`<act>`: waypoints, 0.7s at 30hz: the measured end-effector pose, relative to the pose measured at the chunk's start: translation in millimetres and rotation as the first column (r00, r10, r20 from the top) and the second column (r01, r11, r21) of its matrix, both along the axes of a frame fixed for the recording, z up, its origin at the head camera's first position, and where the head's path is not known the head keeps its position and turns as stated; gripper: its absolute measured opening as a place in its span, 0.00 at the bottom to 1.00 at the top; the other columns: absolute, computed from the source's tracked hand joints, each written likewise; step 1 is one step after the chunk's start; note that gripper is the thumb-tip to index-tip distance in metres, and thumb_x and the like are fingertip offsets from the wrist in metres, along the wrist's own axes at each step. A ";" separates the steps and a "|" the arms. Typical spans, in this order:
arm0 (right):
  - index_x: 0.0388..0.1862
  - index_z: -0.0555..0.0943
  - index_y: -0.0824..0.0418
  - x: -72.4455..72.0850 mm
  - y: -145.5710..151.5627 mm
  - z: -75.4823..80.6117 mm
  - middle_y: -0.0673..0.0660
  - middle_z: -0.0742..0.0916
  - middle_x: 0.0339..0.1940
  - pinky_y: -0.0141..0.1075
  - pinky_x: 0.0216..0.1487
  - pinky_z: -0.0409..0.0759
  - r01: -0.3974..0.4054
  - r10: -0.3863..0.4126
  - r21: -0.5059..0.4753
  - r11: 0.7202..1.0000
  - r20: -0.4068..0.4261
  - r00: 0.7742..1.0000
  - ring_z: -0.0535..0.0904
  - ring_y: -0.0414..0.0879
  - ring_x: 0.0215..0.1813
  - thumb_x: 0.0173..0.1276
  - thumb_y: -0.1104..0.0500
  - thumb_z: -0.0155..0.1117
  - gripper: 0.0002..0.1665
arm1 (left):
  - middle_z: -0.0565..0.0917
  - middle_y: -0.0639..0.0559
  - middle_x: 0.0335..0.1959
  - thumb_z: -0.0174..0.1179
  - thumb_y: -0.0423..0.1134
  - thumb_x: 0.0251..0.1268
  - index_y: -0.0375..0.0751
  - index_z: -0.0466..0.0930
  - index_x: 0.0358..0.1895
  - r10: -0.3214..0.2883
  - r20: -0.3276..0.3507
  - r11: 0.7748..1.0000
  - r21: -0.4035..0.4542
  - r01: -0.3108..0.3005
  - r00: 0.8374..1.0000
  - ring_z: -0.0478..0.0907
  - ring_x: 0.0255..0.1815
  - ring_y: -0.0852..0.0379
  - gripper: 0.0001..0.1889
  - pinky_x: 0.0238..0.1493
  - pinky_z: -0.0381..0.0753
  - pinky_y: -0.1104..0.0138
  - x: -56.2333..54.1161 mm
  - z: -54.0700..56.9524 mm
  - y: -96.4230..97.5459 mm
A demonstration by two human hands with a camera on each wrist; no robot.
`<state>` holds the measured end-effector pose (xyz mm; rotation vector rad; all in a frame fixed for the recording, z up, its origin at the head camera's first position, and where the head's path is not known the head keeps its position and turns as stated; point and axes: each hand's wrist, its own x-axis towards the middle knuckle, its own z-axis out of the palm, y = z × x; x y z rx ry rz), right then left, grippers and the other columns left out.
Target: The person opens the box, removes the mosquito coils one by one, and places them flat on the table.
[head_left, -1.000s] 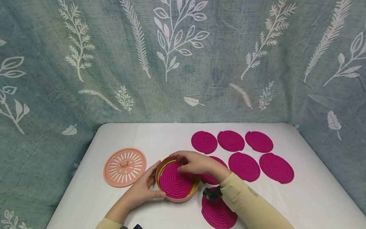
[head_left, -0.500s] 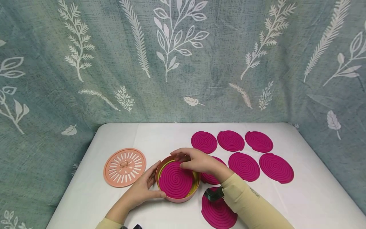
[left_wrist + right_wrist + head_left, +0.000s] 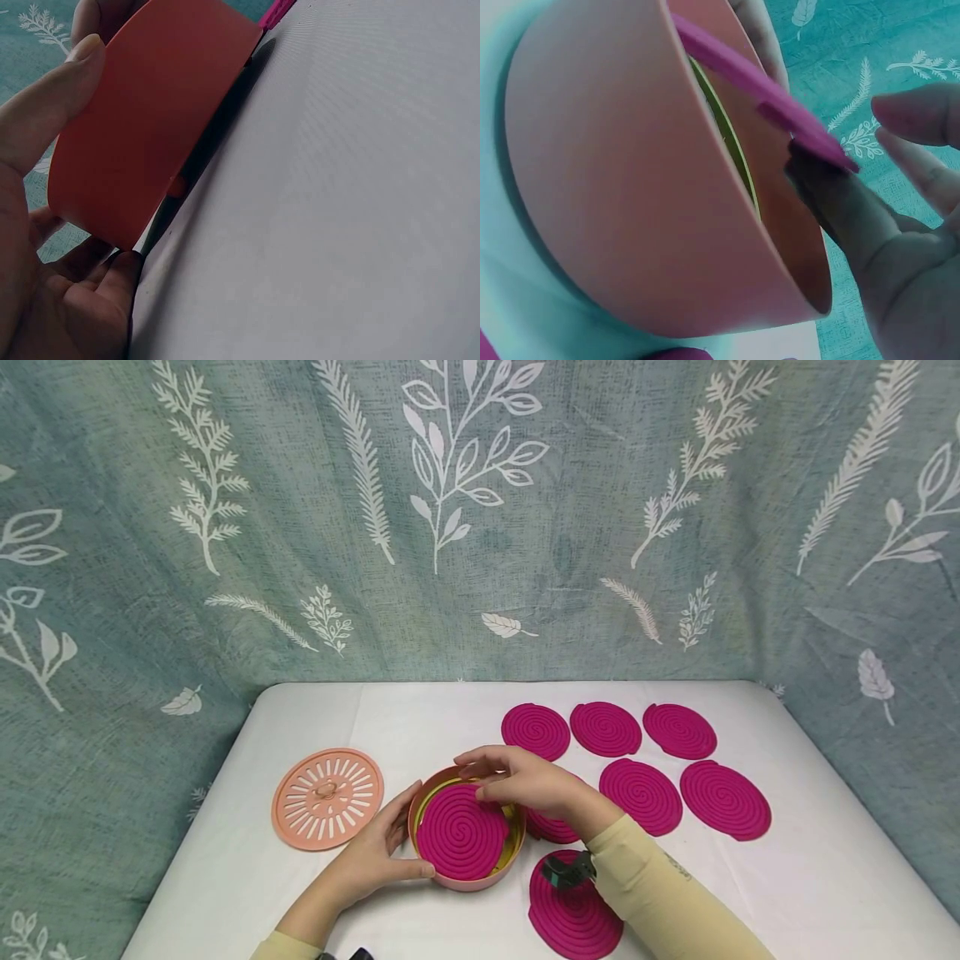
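A pink round mosquito coil holder [image 3: 465, 885] stands on the table, a yellow-green ring [image 3: 514, 847] inside it. My left hand [image 3: 375, 850] holds its left side, fingers round the wall and thumb near the front rim. Over the ring, a magenta mosquito coil [image 3: 459, 835] lies tilted in the holder, its raised edge sticking out past the rim in the right wrist view. The thumb [image 3: 855, 217] of my right hand [image 3: 525, 782] touches that edge. The other right fingers [image 3: 919, 112] reach loosely over the back rim, apart from the coil.
The holder's slotted pink lid [image 3: 327, 822] lies to the left on the white table [image 3: 405, 718]. Several more magenta coils [image 3: 641, 797] are spread flat at the right and back. One coil [image 3: 573, 914] lies under my right wrist. A patterned curtain [image 3: 480, 610] hangs behind.
My right hand has shifted slightly right and back, its fingers drawing a little away from the inside of the holder. My left hand stays where it was.
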<state>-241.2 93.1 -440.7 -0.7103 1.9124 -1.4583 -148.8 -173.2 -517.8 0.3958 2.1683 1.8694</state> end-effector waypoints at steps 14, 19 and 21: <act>0.73 0.68 0.61 4.4 11.5 5.4 0.63 0.83 0.57 0.47 0.50 0.86 -0.007 0.010 -0.021 1.000 0.174 0.985 0.83 0.54 0.53 0.66 0.69 0.65 0.37 | 0.58 0.53 0.77 0.82 0.38 0.40 0.50 0.50 0.80 0.013 -0.007 1.000 -0.013 -0.013 1.000 0.54 0.76 0.55 0.61 0.72 0.57 0.73 -0.2 0.6 0.4; 0.73 0.68 0.60 6.0 13.4 3.8 0.63 0.86 0.49 0.47 0.47 0.87 0.010 -0.013 0.014 1.000 0.186 0.982 0.85 0.53 0.47 0.66 0.68 0.66 0.36 | 0.59 0.55 0.76 0.83 0.38 0.38 0.48 0.50 0.80 0.024 -0.007 0.999 -0.025 -0.024 1.000 0.56 0.75 0.58 0.62 0.71 0.59 0.73 0.1 1.7 0.9; 0.73 0.69 0.59 6.7 14.1 3.8 0.62 0.87 0.48 0.48 0.44 0.88 0.016 -0.021 0.030 0.999 0.177 0.984 0.86 0.53 0.46 0.66 0.67 0.67 0.36 | 0.59 0.55 0.76 0.83 0.38 0.38 0.48 0.50 0.80 0.024 -0.011 0.999 -0.024 -0.024 1.000 0.57 0.75 0.58 0.62 0.71 0.59 0.73 0.2 1.9 1.1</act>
